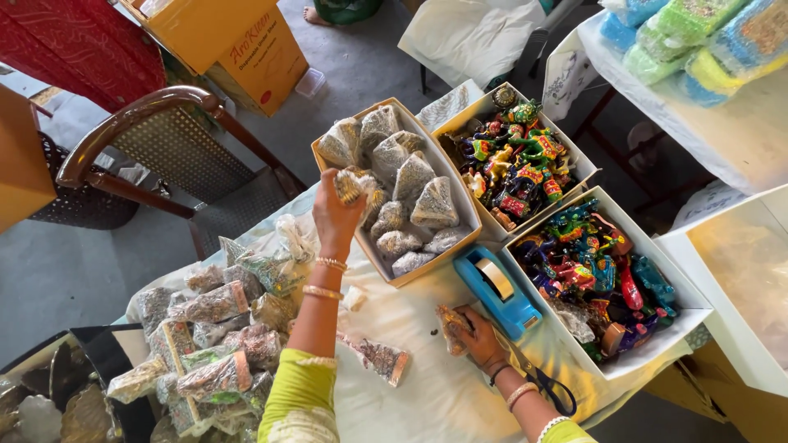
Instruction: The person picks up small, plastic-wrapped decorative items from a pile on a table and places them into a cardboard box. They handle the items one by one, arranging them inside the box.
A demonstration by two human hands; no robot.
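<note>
Left hand (335, 215) over packet box (460, 197); tape dispenser (497, 291) beside right hand (480, 336).

Craft packing stall, boxed painted figurines (513, 160), packet pile (213, 328)

Scissors (552, 390) partly under right forearm

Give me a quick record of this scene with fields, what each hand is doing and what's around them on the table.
left hand: holds a small clear packet over the box of packets
right hand: rests on the white cloth, gripping another small packet
between boxes: blue tape dispenser
right side: two white boxes of painted figurines
by right wrist: black scissors
left side: heap of filled packets
behind table: wooden chair
</note>
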